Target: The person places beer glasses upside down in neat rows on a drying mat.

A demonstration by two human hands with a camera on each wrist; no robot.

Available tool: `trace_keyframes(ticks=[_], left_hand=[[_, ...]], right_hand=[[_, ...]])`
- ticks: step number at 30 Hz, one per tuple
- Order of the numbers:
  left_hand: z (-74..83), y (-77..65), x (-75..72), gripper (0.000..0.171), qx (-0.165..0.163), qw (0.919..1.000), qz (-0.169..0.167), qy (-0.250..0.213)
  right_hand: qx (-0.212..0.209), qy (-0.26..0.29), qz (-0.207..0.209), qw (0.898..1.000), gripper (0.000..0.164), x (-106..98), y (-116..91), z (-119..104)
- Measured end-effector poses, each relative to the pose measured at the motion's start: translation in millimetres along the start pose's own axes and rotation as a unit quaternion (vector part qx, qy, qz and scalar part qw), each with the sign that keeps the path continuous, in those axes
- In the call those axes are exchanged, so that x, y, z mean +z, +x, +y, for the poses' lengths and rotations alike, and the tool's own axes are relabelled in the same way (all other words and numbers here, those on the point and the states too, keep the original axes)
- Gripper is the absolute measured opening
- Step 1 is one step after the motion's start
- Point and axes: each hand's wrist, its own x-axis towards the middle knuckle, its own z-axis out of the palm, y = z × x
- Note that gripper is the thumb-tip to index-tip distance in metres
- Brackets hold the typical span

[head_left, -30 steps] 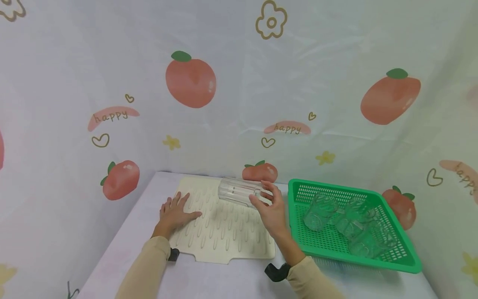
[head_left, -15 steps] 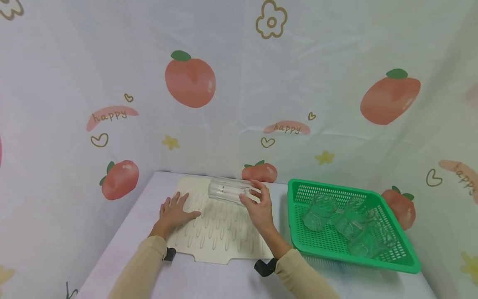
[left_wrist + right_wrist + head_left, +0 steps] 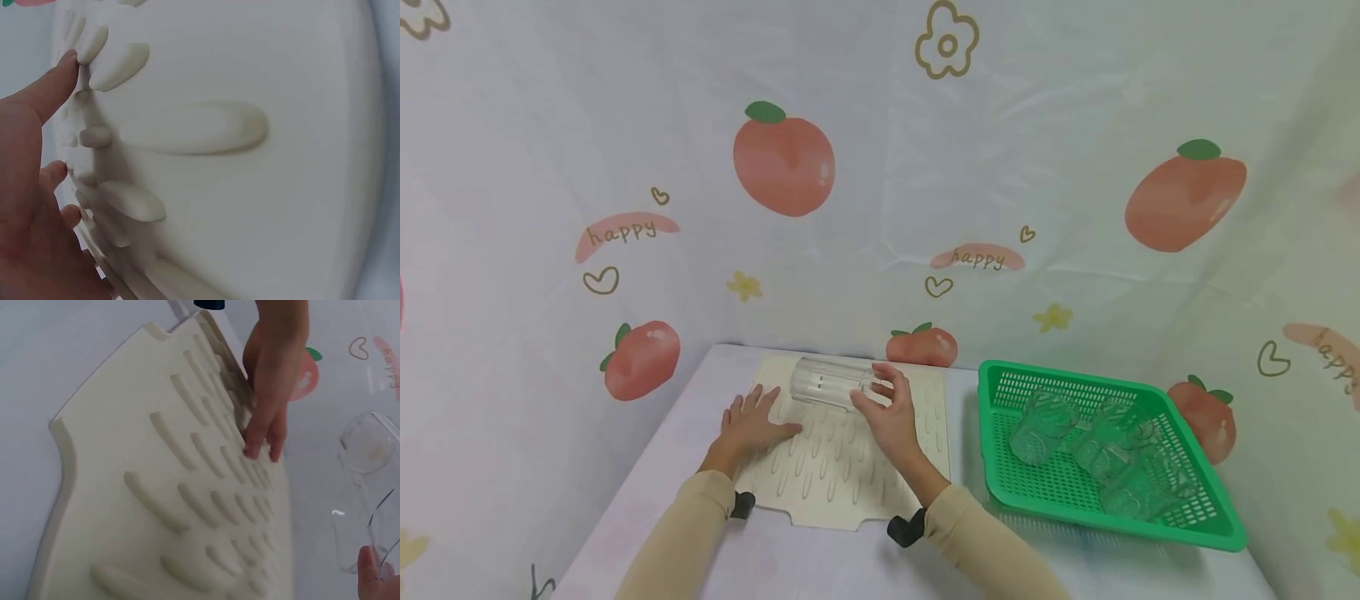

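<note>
My right hand point(image 3: 893, 417) grips a clear glass mug point(image 3: 829, 383), tilted on its side, its base end toward the hand. The mug overlaps the back left of a cream board point(image 3: 842, 479) covered with raised oval ridges. In the right wrist view the mug point(image 3: 367, 450) shows at the right edge, with a thumb point(image 3: 367, 565) against it. My left hand point(image 3: 751, 429) rests with spread fingers on the board's left edge. From the left wrist view, its thumb point(image 3: 55, 87) and fingertips lie along the ridged edge.
A green plastic basket point(image 3: 987, 433) stands right of the board, holding several clear glass mugs point(image 3: 1043, 427). White cloth point(image 3: 880, 208) printed with red fruits hangs behind the table point(image 3: 820, 567). A dark band point(image 3: 906, 529) is on each wrist.
My right hand has carried the mug leftward across the back of the board, toward the left hand. The left hand has stayed in place on the board.
</note>
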Motion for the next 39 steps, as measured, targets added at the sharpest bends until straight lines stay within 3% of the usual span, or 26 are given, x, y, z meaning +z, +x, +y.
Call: trace_keyframes(ticks=[8, 18, 22, 26, 31, 34, 39], left_hand=[[4.8, -6.2, -4.8, 0.104, 0.004, 0.9999, 0.010, -0.004], [5.7, -5.1, -5.5, 0.102, 0.004, 0.9998, 0.019, -0.007], [4.9, -7.0, -15.0, 0.104, 0.027, 0.9990, 0.020, -0.030], [4.7, -11.4, -33.4, 0.107, 0.057, 0.9956, 0.016, -0.073], [11.0, -21.5, -57.5, 0.115, 0.076, 0.9872, -0.009, -0.140], [16.7, -25.2, -65.5, 0.108, 0.080, 0.9787, -0.018, -0.188], [21.9, -26.6, -67.4, 0.091, 0.057, 0.9555, -0.030, -0.288]], right_hand=[[0.025, 0.009, -0.003, 1.000, 0.055, 23, 7, 9], [-0.004, -0.015, -0.018, 1.000, 0.055, 40, 15, 19], [-0.006, -0.016, -0.010, 1.000, 0.052, 45, 15, 21], [-0.008, -0.017, -0.004, 1.000, 0.052, 48, 15, 25], [0.003, -0.019, -0.006, 1.000, 0.052, 52, 13, 26], [0.004, -0.018, -0.007, 1.000, 0.051, 55, 11, 26], [-0.002, -0.014, -0.011, 1.000, 0.052, 57, 10, 27]])
